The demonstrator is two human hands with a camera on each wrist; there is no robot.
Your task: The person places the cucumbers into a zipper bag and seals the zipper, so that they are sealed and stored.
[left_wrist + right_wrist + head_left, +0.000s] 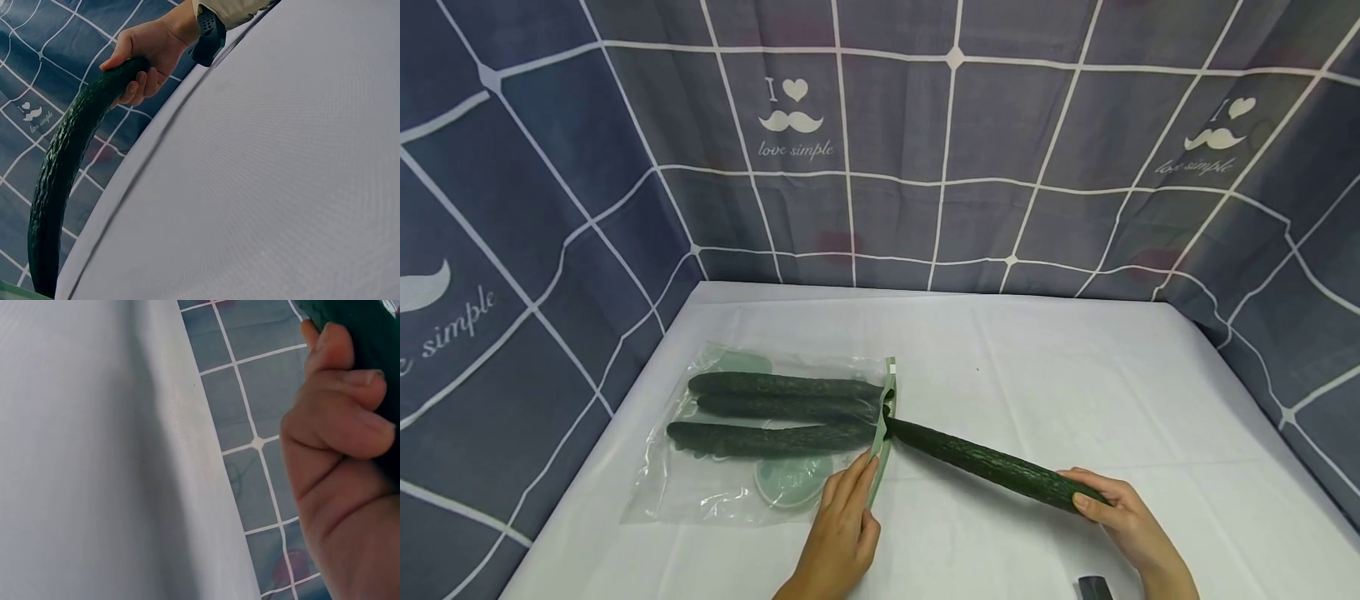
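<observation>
On the white cloth (1037, 358), a clear bag (662, 492) lies flat, its mouth edged by a green strip (891, 367). One long cucumber (996, 462) has its narrow tip at that mouth, the rest outside, slanting toward me on my right. Skin very dark green, wrinkled lengthwise, bumpy, light catching the ridges; body visibly bowed in the left wrist view. My right hand (1123, 517) grips the outer end, thumb on the near side, fingers on the far side. My left hand (842, 533) lies with fingers extended, touching the strip's lower part. More cucumbers (790, 407) inside, side by side, their green dulled by the bag
</observation>
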